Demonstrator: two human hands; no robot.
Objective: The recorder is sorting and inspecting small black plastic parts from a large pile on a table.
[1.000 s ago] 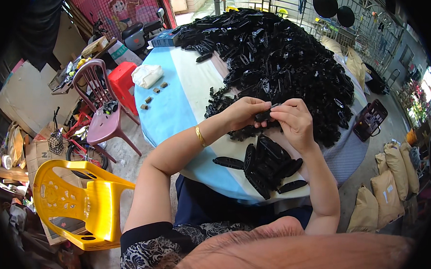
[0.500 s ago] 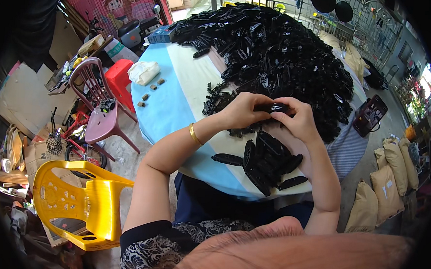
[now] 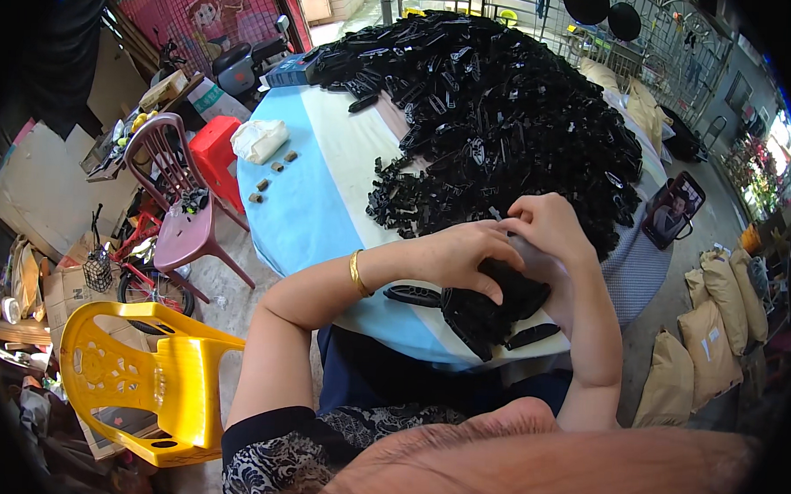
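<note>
My left hand (image 3: 467,257) hangs over a small near pile of long, oval black plastic pieces (image 3: 489,317) that look like hair clips. Its thumb and fingers are apart, with black pieces below and between them; I see none gripped. My right hand (image 3: 553,229) is at the near edge of a large heap of black parts (image 3: 507,119), fingers bent and thumb tip close to the index finger. Whatever that pinch may hold is hidden or too small to make out. Small black toothed parts (image 3: 393,198) lie at the heap's left edge.
The round table (image 3: 300,199) has a striped cloth. On it are a white plastic bag (image 3: 259,140), several small brown blocks (image 3: 262,185) and a blue box (image 3: 290,70). A phone (image 3: 675,211) leans at the right rim. Yellow chair (image 3: 186,388), purple chair (image 3: 193,238) and tan sacks (image 3: 707,344) stand around.
My hands, earlier together around a black oval piece, have moved apart. The left came down over the near pile and its fingers spread; the right turned toward the heap's edge.
</note>
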